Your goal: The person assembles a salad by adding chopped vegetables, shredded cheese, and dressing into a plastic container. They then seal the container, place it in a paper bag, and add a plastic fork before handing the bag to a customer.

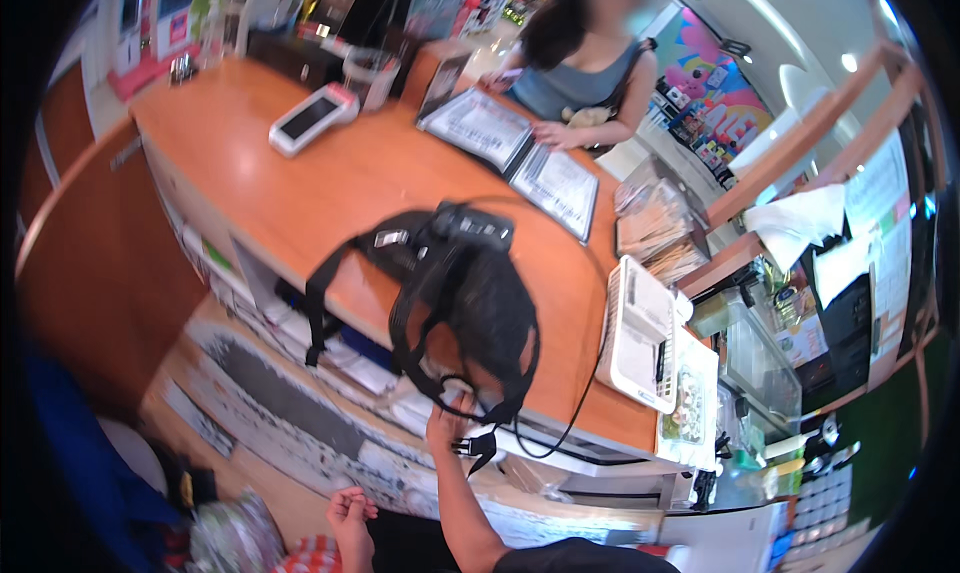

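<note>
A black mesh-like thing with straps and a buckle (470, 313), perhaps a bag or headgear, lies on the orange-brown counter (230, 153), hanging over its near edge. My right hand (452, 423) reaches up to its lower end and is closed on a black strap; the fingertips are partly hidden. Beside that hand dangles a black plastic buckle (473, 445). Lower down and to the left, my left hand (351, 513) is held near my body with curled fingers, and nothing shows in it.
Across the counter a person (570, 83) has a hand on an open menu folder (535, 158). A white card terminal (313, 119) lies at the far left. To the right stand a white plastic basket (640, 333) and a box of paper packets (660, 228). A thin black cable (580, 408) loops over the near edge.
</note>
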Demonstrator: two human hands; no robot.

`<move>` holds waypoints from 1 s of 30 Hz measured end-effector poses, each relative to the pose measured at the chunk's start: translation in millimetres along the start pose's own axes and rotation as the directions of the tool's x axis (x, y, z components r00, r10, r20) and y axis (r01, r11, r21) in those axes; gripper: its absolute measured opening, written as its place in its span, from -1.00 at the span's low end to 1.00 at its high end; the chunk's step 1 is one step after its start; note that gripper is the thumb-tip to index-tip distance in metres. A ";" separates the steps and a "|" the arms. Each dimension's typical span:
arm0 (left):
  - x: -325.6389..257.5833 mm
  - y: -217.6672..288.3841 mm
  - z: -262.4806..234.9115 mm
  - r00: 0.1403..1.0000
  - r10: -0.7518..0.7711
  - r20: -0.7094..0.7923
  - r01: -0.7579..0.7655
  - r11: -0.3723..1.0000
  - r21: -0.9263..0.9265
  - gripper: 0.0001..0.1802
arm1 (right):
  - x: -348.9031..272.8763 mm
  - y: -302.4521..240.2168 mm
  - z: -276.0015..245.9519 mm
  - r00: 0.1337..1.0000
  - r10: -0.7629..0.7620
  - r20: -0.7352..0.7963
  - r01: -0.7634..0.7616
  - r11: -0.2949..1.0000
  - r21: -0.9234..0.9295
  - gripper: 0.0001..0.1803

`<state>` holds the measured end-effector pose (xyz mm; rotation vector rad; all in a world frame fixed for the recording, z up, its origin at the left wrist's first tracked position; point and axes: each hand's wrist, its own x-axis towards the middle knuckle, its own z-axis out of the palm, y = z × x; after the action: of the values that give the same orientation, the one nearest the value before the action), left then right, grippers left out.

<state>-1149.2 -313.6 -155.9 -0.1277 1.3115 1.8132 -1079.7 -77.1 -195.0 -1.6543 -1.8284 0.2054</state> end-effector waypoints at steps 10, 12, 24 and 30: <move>28.8 32.1 -28.0 0.902 -0.362 0.236 0.276 0.903 0.328 -0.35 | -84.0 -86.4 -212.3 0.771 -0.203 0.604 0.142 0.979 0.149 -0.46; 36.1 31.7 -43.7 0.853 -0.390 0.347 0.331 0.918 0.218 -0.36 | -87.3 -99.2 -220.1 0.719 -0.273 0.640 0.093 0.949 0.301 -0.45; 21.4 178.3 -25.9 0.788 0.035 0.614 -0.025 0.999 -0.026 -0.17 | -16.5 -158.5 -187.0 0.183 -0.768 0.614 -0.322 0.544 0.775 -0.58; -21.3 259.4 28.9 0.879 0.298 0.373 -0.156 0.918 -0.365 -0.20 | 15.8 -235.6 -182.4 0.025 -0.971 0.237 0.330 0.232 0.915 -0.63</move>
<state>-1303.4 -319.7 55.7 0.2467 0.7370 2.1044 -1173.7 -162.5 75.1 0.3252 -2.5865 1.2016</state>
